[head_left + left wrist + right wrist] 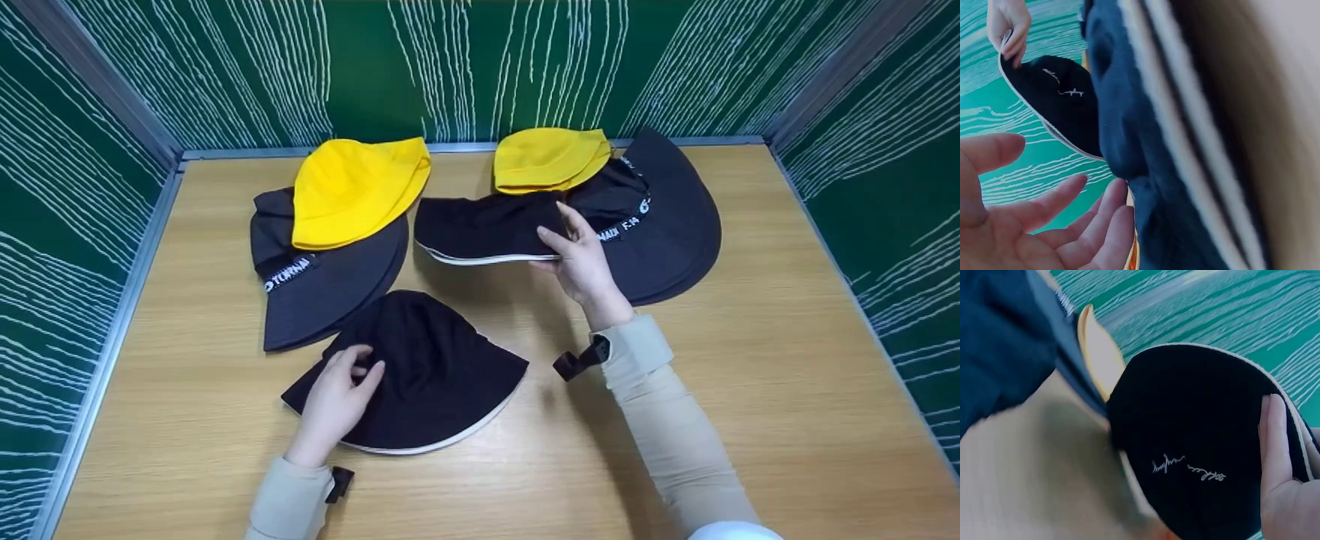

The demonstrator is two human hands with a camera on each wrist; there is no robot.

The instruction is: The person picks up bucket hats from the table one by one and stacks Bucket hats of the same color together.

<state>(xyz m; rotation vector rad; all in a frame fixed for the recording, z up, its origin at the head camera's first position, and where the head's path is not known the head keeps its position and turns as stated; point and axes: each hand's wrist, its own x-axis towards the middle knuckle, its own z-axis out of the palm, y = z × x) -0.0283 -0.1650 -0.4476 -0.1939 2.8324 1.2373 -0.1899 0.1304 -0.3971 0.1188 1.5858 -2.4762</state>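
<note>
My right hand (583, 262) pinches the edge of a small-brimmed black hat (484, 229) with pale edging, held up over the table. White stitched script shows on this black hat (1202, 410) in the right wrist view, where the fingers lie along one face and its rim runs past them. A second black bucket hat (442, 382) with a white-trimmed brim lies folded flat at the front. My left hand (337, 394) is over its left side, fingers loosely bent and gripping nothing. In the left wrist view, those fingertips (1120, 216) are right at the cloth.
At the back left, a yellow hat (356, 191) lies on a dark brimmed hat (330, 300) with a lettered band. Another yellow hat (547, 157) overlaps a dark wide-brimmed hat (675, 225) at the back right. Green panels (360, 67) with white streaks border the wooden table (772, 390).
</note>
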